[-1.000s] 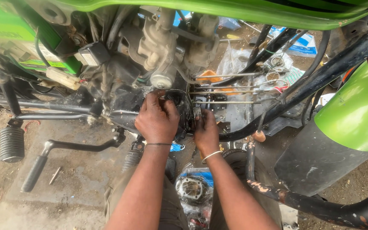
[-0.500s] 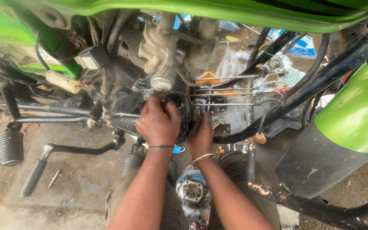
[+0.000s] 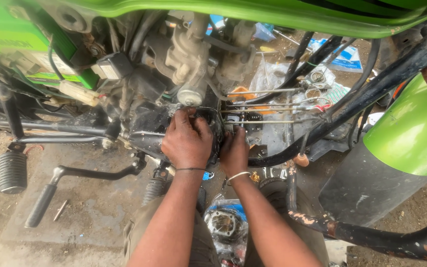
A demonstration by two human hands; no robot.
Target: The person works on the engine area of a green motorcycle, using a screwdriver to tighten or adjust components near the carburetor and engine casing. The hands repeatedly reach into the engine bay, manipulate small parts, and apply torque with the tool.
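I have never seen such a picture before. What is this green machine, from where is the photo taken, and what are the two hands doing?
The camera sits on the person's head and looks down at their own arms. The machine is a green motorcycle with its engine partly taken apart. The left hand rests on the dark engine case; the right hand presses beside it, below the long bare metal studs. Whether either hand grips a small part is hidden. Left of the hands are a kick lever and a ribbed footrest. An engine part on blue plastic lies between the forearms.
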